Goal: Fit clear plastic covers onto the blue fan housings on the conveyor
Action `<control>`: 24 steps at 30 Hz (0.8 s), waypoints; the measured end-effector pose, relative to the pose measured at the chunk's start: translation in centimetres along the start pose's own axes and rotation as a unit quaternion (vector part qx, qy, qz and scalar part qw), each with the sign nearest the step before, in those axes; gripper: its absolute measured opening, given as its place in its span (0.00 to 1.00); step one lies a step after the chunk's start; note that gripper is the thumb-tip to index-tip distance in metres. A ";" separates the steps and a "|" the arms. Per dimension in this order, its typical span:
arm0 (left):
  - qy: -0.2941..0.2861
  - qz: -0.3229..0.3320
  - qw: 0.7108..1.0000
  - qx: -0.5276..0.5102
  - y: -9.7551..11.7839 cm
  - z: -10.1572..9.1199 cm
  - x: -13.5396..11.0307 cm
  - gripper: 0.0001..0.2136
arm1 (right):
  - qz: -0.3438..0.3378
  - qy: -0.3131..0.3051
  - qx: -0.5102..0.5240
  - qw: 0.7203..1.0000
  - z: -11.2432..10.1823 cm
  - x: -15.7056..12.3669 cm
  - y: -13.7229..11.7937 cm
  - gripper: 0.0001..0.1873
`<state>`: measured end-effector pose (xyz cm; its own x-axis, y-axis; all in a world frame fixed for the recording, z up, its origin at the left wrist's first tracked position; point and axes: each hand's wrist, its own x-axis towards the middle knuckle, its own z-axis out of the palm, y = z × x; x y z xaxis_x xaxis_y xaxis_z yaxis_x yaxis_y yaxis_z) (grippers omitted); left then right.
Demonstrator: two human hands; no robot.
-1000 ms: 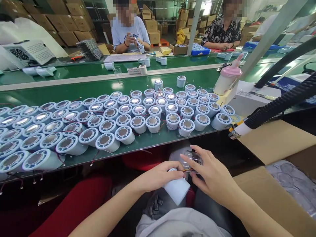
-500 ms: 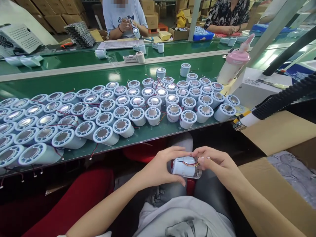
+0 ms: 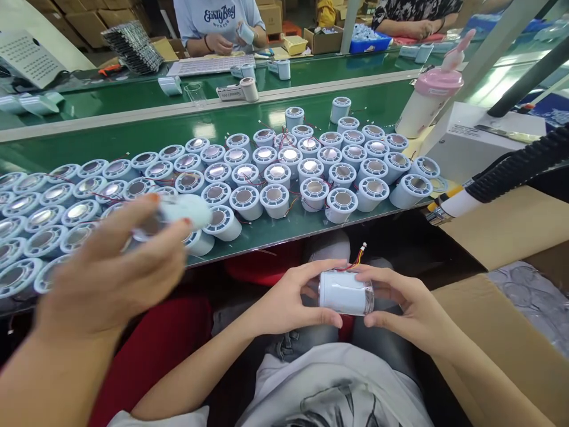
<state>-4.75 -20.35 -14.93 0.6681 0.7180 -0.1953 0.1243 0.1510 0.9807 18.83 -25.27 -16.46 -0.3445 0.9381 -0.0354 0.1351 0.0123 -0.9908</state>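
Note:
Over my lap, both hands grip a white cylindrical unit (image 3: 344, 292) lying on its side. A clear cap sits on its right end, and thin coloured wires (image 3: 359, 254) stick up from its top. My left hand (image 3: 288, 299) pinches the left end with thumb and fingers. My right hand (image 3: 402, 302) wraps round the capped right end. In front of me, several matching white units (image 3: 275, 178) stand packed together on the green belt (image 3: 275, 237), grilled faces up.
A co-worker's blurred hand (image 3: 115, 273) reaches in from the lower left, holding one white unit (image 3: 178, 213) over the belt's near edge. A pink-lidded bottle (image 3: 429, 101), a black ribbed hose (image 3: 511, 172) and an open cardboard box (image 3: 502, 237) stand to the right. People work across the belt.
The unit turned in my hands so its wires now point up, with the cap on its right end. A co-worker's hand has come in from the left with another unit.

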 end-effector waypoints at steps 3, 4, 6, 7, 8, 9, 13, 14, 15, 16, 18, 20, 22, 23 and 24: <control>0.000 0.025 0.999 0.031 0.3 0.0 -0.2 0.36 | 0.030 -0.009 0.029 0.999 -0.2 -0.1 -0.3 0.24; 0.000 0.027 0.999 0.034 0.3 0.1 -0.3 0.36 | 0.034 -0.008 0.033 0.999 -0.3 -0.1 -0.3 0.24; 0.002 0.023 0.999 0.027 0.3 0.2 -0.3 0.36 | 0.034 -0.005 0.039 0.999 -0.3 -0.2 -0.4 0.24; 0.002 0.019 1.000 0.017 0.3 0.2 -0.3 0.36 | 0.031 -0.003 0.040 0.999 -0.3 -0.2 -0.4 0.24; 0.002 0.014 1.000 0.003 0.3 0.2 -0.2 0.37 | 0.025 0.000 0.038 0.999 -0.3 -0.3 -0.4 0.24; 0.004 0.009 1.000 -0.012 0.3 0.3 -0.2 0.38 | 0.019 0.003 0.034 0.999 -0.3 -0.3 -0.4 0.24; 0.009 -0.003 0.999 -0.042 0.4 0.3 0.0 0.37 | -0.003 0.021 0.010 1.000 -0.1 -0.5 -0.3 0.24; 0.010 -0.003 0.999 -0.043 0.5 0.3 0.1 0.36 | -0.008 0.025 0.006 1.000 -0.1 -0.5 -0.3 0.24; 0.009 -0.001 0.999 -0.043 0.5 0.3 0.1 0.35 | -0.014 0.025 0.001 1.000 -0.1 -0.6 -0.3 0.24; 0.009 0.001 0.999 -0.043 0.5 0.3 0.0 0.35 | -0.022 0.026 -0.003 0.999 -0.1 -0.7 -0.3 0.25; 0.009 0.005 0.999 -0.040 0.5 0.2 -0.1 0.33 | -0.037 0.029 -0.014 0.999 -0.2 -0.9 -0.3 0.25; 0.016 0.010 0.999 -0.038 0.5 0.1 -0.4 0.32 | -0.051 0.036 -0.024 0.998 -0.5 -1.3 -0.1 0.25; 0.032 0.018 0.999 -0.039 0.5 0.0 -0.7 0.30 | -0.059 0.050 -0.026 0.997 -0.8 -1.7 0.2 0.24; 0.041 0.019 0.998 -0.037 0.5 0.0 -0.8 0.29 | -0.058 0.057 -0.022 0.996 -0.9 -1.9 0.3 0.23; 0.049 0.017 0.998 -0.030 0.5 0.0 -1.0 0.28 | -0.055 0.062 -0.012 0.996 -1.0 -2.0 0.5 0.22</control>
<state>-5.37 -20.97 -14.28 0.5952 0.7866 -0.1642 0.0558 0.1633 0.9850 20.55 -26.79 -16.75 -0.2412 0.9662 0.0910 0.1265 0.1243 -0.9841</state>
